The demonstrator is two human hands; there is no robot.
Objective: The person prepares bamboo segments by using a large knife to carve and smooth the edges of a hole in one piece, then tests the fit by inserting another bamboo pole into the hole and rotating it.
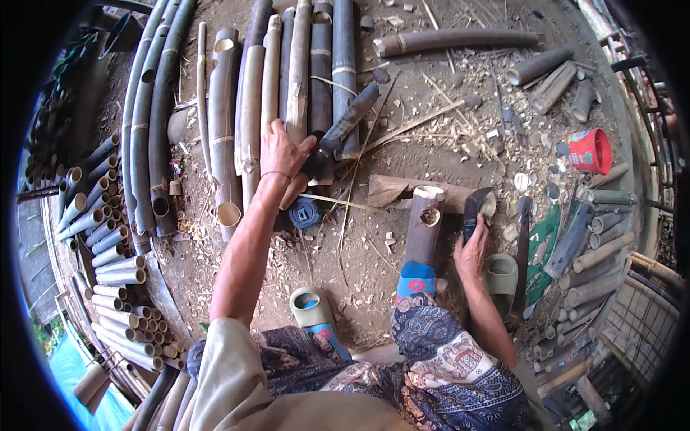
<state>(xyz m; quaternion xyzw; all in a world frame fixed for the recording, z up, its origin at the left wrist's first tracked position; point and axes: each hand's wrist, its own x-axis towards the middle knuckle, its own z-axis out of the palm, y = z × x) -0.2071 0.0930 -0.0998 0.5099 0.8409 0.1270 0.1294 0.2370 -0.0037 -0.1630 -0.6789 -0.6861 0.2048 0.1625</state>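
My right hand [471, 251] is closed round the dark handle of a curved knife [476, 205], its blade pointing up and to the right. Beside it, a short bamboo tube [422, 230] with a hole cut near its top rests by my right leg. My left hand [284, 152] reaches forward onto a row of bamboo poles, its fingers curled over a pale bamboo pole [297, 79]; the undersides of the fingers are hidden. Touching its thumb side is a dark, scorched-looking length [348, 118] lying aslant over the poles.
A split log [402, 192] lies crosswise ahead. Near my left hand sits a blue plastic piece [305, 213]. A red tub [589, 151] stands at the right among wood shavings. Bamboo tubes [118, 273] are stacked at left, with more [596, 251] at right.
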